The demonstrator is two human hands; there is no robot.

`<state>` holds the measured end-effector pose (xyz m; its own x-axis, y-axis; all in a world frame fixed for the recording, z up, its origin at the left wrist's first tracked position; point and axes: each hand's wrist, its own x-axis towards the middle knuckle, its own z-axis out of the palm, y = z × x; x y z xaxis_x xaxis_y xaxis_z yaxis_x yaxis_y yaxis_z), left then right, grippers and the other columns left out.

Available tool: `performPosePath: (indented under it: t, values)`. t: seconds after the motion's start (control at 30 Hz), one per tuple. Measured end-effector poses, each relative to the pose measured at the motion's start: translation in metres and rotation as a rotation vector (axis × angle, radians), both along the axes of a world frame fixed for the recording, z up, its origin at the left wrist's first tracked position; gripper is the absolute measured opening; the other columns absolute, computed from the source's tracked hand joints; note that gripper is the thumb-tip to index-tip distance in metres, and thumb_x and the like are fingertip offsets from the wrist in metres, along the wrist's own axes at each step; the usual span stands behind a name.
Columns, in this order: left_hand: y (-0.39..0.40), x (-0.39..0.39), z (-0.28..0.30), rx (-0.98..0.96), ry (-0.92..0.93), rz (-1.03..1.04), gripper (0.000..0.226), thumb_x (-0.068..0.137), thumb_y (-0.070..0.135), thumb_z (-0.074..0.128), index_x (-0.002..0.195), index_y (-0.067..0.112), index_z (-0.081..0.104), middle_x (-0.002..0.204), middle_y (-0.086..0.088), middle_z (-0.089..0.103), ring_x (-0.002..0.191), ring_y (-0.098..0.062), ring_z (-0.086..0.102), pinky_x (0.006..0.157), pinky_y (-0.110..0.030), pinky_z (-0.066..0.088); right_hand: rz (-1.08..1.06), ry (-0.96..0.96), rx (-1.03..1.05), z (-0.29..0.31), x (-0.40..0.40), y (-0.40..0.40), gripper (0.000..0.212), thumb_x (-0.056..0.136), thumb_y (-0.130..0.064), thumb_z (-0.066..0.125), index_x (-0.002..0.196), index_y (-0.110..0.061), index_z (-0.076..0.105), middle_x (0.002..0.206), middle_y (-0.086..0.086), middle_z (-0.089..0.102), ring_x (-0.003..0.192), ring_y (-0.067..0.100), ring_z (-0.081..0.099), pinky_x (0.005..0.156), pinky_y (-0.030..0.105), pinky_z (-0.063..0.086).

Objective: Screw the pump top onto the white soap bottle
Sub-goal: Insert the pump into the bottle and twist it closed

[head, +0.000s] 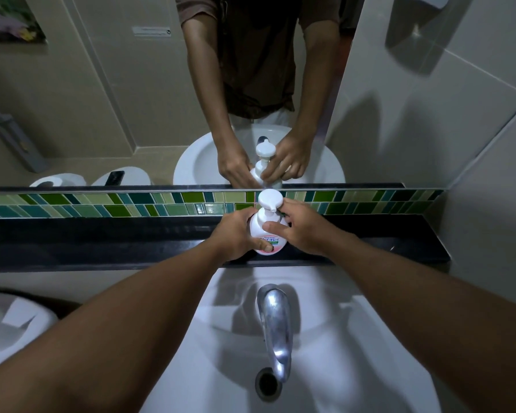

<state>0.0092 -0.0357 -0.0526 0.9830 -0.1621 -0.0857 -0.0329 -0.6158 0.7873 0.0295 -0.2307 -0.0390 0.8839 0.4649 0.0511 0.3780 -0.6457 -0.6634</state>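
Hands (236,234) (306,229) crowd white soap bottle (267,234) on ledge (102,242) behind faucet (276,326).

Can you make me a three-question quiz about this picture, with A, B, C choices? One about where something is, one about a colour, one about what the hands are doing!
1. Where does the soap bottle stand?
A. in the sink
B. on the black ledge
C. on the floor

2. What colour is the pump top?
A. white
B. red
C. black

3. What is the left hand doing?
A. hanging free
B. turning the tap
C. holding the bottle

Answers: 1 B, its base rests on the ledge behind the sink. 2 A, it matches the white bottle. 3 C, its grip wraps the bottle's side while the right hand is at the collar.
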Motion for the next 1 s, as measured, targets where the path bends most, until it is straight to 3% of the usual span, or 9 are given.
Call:
performPosePath:
  t: [0.3,0.47,0.53,0.63,0.7,0.77,0.83,0.9,1.0]
  values:
    - [-0.001,-0.003,-0.002,0.051,-0.048,0.011,0.064,0.056,0.032,0.098,0.112,0.027,0.068,0.102,0.004,0.075,0.094,-0.021,0.068,0.089,-0.039,0.055,-0.204,-0.285,-0.039,-0.012,-0.022,0.013,0.059,0.087,-0.056,0.059,0.117,-0.008,0.071,0.100,0.015,0.074,0.094,0.038,0.058,0.081,0.049,0.050]
    - [-0.002,-0.002,0.000,0.081,-0.052,0.001,0.061,0.057,0.033,0.097,0.110,0.027,0.067,0.103,0.004,0.073,0.096,-0.023,0.065,0.088,-0.038,0.054,-0.291,-0.263,-0.105,-0.008,-0.033,0.019,0.051,0.094,-0.058,0.060,0.130,-0.021,0.064,0.117,0.000,0.070,0.112,0.030,0.053,0.086,0.043,0.038]
    - [-0.001,0.000,0.002,0.093,-0.045,-0.014,0.062,0.057,0.033,0.098,0.111,0.026,0.068,0.103,0.005,0.073,0.096,-0.021,0.065,0.088,-0.035,0.053,-0.297,-0.185,-0.091,-0.005,-0.032,0.017,0.050,0.092,-0.059,0.063,0.131,-0.027,0.061,0.111,0.001,0.066,0.114,0.030,0.054,0.088,0.042,0.039]
    - [-0.001,0.000,0.002,0.078,-0.038,-0.025,0.064,0.056,0.030,0.099,0.112,0.029,0.068,0.103,0.006,0.074,0.097,-0.019,0.067,0.090,-0.035,0.054,-0.205,-0.147,-0.032,0.009,-0.028,0.003,0.074,0.085,-0.065,0.065,0.149,-0.040,0.040,0.113,-0.002,0.067,0.107,0.028,0.064,0.090,0.045,0.050]
    - [-0.001,0.000,0.000,0.063,-0.036,-0.013,0.065,0.055,0.028,0.099,0.113,0.032,0.068,0.104,0.005,0.075,0.097,-0.019,0.068,0.093,-0.039,0.055,-0.133,-0.198,0.025,0.022,-0.027,-0.006,0.084,0.087,-0.059,0.067,0.158,-0.043,0.024,0.119,-0.018,0.065,0.086,0.013,0.065,0.083,0.044,0.054]
    - [-0.002,0.000,-0.001,0.057,-0.033,0.000,0.065,0.055,0.027,0.099,0.112,0.032,0.068,0.105,0.005,0.075,0.098,-0.019,0.068,0.094,-0.041,0.055,-0.022,-0.291,0.046,0.030,-0.025,-0.012,0.075,0.093,-0.047,0.067,0.158,-0.036,0.032,0.129,-0.025,0.058,0.084,0.004,0.061,0.084,0.043,0.055]
    - [-0.003,0.000,-0.001,0.052,-0.026,0.006,0.066,0.054,0.027,0.099,0.112,0.032,0.068,0.105,0.005,0.075,0.098,-0.019,0.068,0.094,-0.041,0.055,0.072,-0.358,0.059,0.032,-0.018,-0.016,0.062,0.097,-0.036,0.067,0.153,-0.018,0.046,0.149,-0.005,0.056,0.114,0.013,0.064,0.099,0.045,0.052]
    - [-0.003,0.000,0.000,0.054,-0.022,0.008,0.067,0.054,0.027,0.100,0.113,0.031,0.068,0.106,0.005,0.075,0.099,-0.019,0.068,0.095,-0.040,0.055,0.128,-0.444,0.051,0.029,-0.011,-0.018,0.054,0.097,-0.028,0.067,0.144,-0.005,0.056,0.146,0.010,0.059,0.130,0.023,0.059,0.107,0.045,0.048]
    - [-0.003,0.000,-0.001,0.071,-0.029,0.005,0.067,0.056,0.029,0.099,0.115,0.030,0.068,0.107,0.005,0.074,0.099,-0.019,0.067,0.095,-0.039,0.054,0.120,-0.544,0.044,0.024,-0.008,-0.015,0.049,0.095,-0.022,0.069,0.137,0.001,0.061,0.135,0.017,0.067,0.120,0.033,0.065,0.102,0.046,0.051]
